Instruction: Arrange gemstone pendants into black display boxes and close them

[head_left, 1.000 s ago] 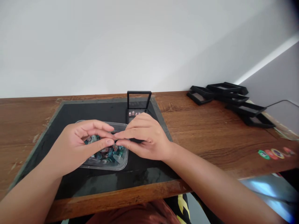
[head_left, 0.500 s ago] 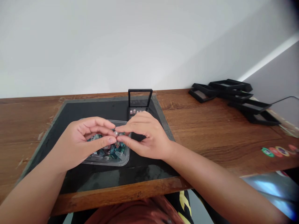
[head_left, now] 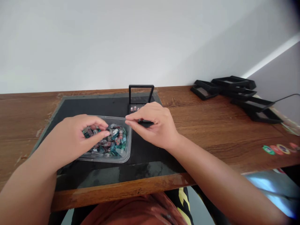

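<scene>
Clear plastic forms the walls of a rectangular tub (head_left: pixel 129 147), placed on a black mat (head_left: pixel 81 106) near the front edge of a wooden table (head_left: pixel 185 131). The left hand (head_left: pixel 72 137) is positioned over the left part of the tub. Its fingers are curved and partly open, with a narrow gap between thumb tip and fingertips; whether a small piece sits at the fingertips cannot be told. The right hand (head_left: pixel 158 125) is positioned at the tub's far right corner, apart from the left. Its thumb and index finger are brought close together at the tips in a pinch posture; whether anything is gripped between them cannot be told.

Tub contents: a loose heap of small glossy pieces (head_left: pixel 114 147) in teal, green, pink and clear tones, lying at mixed angles.

Behind the right hand stands a black case (head_left: pixel 141 86), lid raised, with a clear window framed in black. Several small pinkish pieces (head_left: pixel 134 108) are visible in its base; the remainder is hidden by the hand.
</scene>
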`<state>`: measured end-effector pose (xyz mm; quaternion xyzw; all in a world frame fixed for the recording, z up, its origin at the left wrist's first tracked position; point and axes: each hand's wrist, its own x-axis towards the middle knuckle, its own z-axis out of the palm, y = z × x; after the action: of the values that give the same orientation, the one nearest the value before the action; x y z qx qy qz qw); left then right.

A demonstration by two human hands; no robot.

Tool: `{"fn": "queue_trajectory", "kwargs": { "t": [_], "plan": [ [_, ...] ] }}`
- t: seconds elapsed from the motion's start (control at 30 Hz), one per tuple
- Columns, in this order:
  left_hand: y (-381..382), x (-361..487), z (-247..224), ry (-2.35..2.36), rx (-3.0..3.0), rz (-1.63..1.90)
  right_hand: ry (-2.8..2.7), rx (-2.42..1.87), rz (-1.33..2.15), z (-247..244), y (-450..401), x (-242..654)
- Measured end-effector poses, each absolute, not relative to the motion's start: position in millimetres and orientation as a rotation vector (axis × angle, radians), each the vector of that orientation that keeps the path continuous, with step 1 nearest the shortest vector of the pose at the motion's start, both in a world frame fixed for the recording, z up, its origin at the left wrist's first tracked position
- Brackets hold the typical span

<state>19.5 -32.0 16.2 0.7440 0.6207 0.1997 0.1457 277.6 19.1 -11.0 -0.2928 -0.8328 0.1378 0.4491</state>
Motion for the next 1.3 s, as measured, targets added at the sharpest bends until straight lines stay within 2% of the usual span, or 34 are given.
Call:
{"fn": "queue_trajectory", "kwargs": {
  "t": [0.1,0.23,0.87,1.13,1.3],
  "plan": [
    [-28.7,12.2,7.3,1.610,2.293,0.343,-2.085,-0.706,0.364,-13.6,18.6,275.5],
    [-27.8,11.2,2.0,1.501,2.327,0.280,-2.148,-0.633,0.408,-16.1,17.2,271.6],
    [-27.5,13.4,13.7,1.807,2.193,0.408,-2.219,-0.652,0.406,-19.2,20.1,269.4],
    [-30.1,10.7,15.2,1.784,2.094,0.470,-2.302,-0.673,0.434,-13.5,19.0,273.0],
    [-34.6,9.7,15.5,1.715,2.077,0.636,-2.306,-0.664,0.415,-13.7,18.7,273.8]
  ]
}}
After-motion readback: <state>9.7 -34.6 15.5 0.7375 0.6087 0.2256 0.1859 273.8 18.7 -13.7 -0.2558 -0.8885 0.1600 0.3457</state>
